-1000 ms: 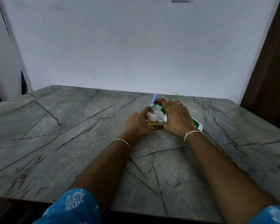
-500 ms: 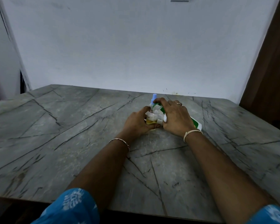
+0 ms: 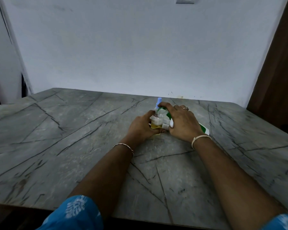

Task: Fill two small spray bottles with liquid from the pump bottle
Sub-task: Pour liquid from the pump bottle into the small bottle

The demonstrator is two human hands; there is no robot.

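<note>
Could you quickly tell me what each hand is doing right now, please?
Left hand: grips the small spray bottle.
Right hand: holds the green-and-white pump bottle.

1 small spray bottle (image 3: pixel 156 121): clear plastic, pale blue spray top, yellow liquid in its lower part. Upright on the grey marble table (image 3: pixel 73 138), gripped by the left hand (image 3: pixel 140 128).

1 pump bottle (image 3: pixel 204 129): white and green, lying tilted, touching the spray bottle, mostly hidden under the right hand (image 3: pixel 183 125).
</note>
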